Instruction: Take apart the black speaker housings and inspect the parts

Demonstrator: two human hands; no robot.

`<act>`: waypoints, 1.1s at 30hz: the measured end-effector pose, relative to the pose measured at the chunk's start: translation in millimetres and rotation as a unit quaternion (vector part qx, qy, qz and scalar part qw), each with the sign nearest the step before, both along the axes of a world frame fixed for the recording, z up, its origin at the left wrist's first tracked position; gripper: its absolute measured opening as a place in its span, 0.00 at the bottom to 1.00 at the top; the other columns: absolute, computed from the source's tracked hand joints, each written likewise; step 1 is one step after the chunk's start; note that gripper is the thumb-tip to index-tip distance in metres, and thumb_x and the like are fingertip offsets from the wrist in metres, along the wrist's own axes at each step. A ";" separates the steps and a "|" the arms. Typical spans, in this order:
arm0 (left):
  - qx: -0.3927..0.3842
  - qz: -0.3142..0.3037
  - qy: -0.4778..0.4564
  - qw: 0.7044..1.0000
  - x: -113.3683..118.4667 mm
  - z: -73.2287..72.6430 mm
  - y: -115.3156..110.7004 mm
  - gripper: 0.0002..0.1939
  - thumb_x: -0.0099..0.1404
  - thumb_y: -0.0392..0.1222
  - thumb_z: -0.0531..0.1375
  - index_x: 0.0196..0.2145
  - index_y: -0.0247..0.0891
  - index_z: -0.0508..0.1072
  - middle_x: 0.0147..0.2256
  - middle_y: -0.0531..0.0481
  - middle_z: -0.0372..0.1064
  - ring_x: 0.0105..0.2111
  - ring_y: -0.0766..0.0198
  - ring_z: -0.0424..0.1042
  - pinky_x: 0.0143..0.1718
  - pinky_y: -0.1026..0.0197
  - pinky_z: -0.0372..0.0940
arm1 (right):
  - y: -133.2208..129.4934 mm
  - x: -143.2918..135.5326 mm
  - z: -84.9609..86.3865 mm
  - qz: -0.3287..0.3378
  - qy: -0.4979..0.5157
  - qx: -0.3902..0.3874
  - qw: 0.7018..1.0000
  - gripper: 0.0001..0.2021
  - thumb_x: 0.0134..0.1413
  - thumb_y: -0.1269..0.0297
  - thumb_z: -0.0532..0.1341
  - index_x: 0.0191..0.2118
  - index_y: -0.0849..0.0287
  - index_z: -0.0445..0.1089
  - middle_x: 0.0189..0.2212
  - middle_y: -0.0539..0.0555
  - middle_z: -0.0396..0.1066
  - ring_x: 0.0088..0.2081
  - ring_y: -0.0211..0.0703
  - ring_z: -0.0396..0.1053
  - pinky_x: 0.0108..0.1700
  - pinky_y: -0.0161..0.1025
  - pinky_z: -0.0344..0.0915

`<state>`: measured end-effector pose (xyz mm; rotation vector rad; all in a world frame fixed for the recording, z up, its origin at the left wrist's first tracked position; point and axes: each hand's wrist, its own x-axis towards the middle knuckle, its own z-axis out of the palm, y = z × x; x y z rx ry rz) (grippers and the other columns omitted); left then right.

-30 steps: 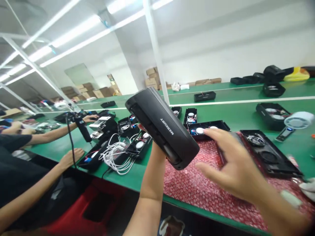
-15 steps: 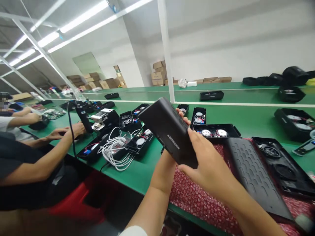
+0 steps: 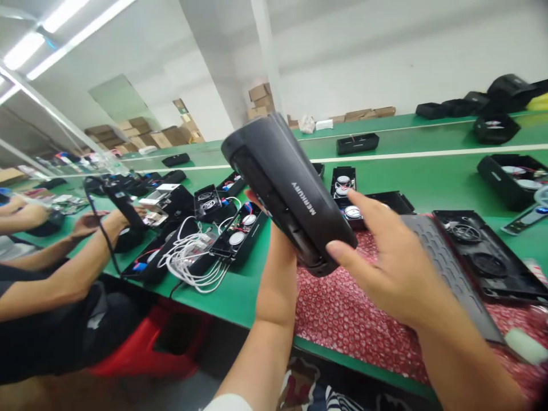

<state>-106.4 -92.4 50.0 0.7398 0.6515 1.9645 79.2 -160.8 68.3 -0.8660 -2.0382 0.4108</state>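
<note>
A black MERKURY speaker (image 3: 295, 188) is held up, tilted, over the bench, its lettered face and slotted side toward me. My left hand (image 3: 253, 197) supports it from behind; most of that hand is hidden, with only a bit showing past the speaker's left edge. At the speaker's lower right end, my right hand (image 3: 385, 257) has its fingers stretched apart and the thumb at the casing. Below lies red bubble wrap (image 3: 355, 308). On it rest a black textured panel (image 3: 449, 274) and an open black housing half (image 3: 492, 257) with round openings.
Open speaker housings (image 3: 242, 231) with white-coned drivers and wires stand on the green bench (image 3: 244, 297). A bundle of white cables (image 3: 188, 257) lies at centre left. A co-worker's arms (image 3: 81, 257) work at the left, beside a red stool (image 3: 141, 348). A blue-screened device (image 3: 524, 220) is at right.
The speaker has turned, bringing its slotted side into view, and sits higher in the picture. My right hand's fingers have come off its edge and spread. The view has shifted.
</note>
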 end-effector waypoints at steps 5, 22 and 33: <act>0.131 -0.041 0.059 0.989 22.4 31.5 -30.0 0.22 0.66 0.59 0.56 0.46 0.43 0.78 0.47 0.53 0.78 0.54 0.54 0.72 0.61 0.52 0.65 | 7.9 -7.3 1.2 -0.014 0.021 -0.145 0.989 0.50 0.51 0.45 0.66 0.72 0.63 0.43 0.68 0.68 0.53 0.67 0.65 0.55 0.63 0.63 0.60; 0.146 -0.228 0.071 0.960 77.1 27.9 -72.1 0.55 0.49 0.38 0.73 0.67 0.64 0.50 0.56 0.53 0.69 0.55 0.49 0.72 0.55 0.47 0.71 | 5.4 68.6 12.9 0.004 0.117 -0.182 0.976 0.30 0.68 0.55 0.34 0.67 0.52 0.58 0.39 0.60 0.80 0.32 0.53 0.78 0.39 0.52 0.72; 0.152 -0.153 0.059 0.975 69.0 34.4 -73.2 0.41 0.51 0.40 0.71 0.60 0.62 0.65 0.53 0.58 0.72 0.50 0.57 0.74 0.57 0.53 0.70 | 11.1 50.8 20.4 0.150 0.202 -0.242 0.937 0.31 0.59 0.50 0.53 0.66 0.57 0.58 0.49 0.57 0.76 0.46 0.52 0.77 0.47 0.49 0.75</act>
